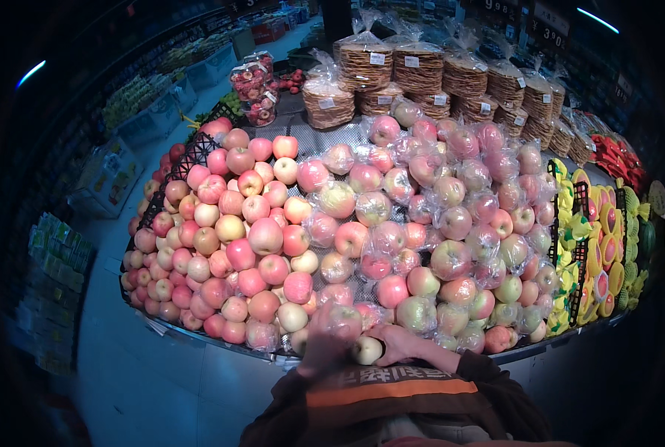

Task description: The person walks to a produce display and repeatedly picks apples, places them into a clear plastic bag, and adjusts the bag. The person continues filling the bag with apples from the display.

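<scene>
Near the front edge of an apple display, my right hand (398, 343) is closed around a pale yellow apple (367, 350), close to my apron. Just left of it is my left hand (324, 341), blurred, beside a plastic-wrapped apple (344, 322); whether it grips anything cannot be told. Loose red and pink apples (265, 236) are heaped on the left side of the display. Apples in clear plastic wrap (451, 260) fill the right side, with a few unwrapped ones among them.
Bagged stacks of flat round dried food (363, 67) stand behind the apples, beside clear tubs of small red fruit (258, 89). To the right are yellow-wrapped fruit (567, 257) and fruit in foam nets (608, 250), divided by black plastic grids (580, 279). The display's front rim (198, 335) curves before me.
</scene>
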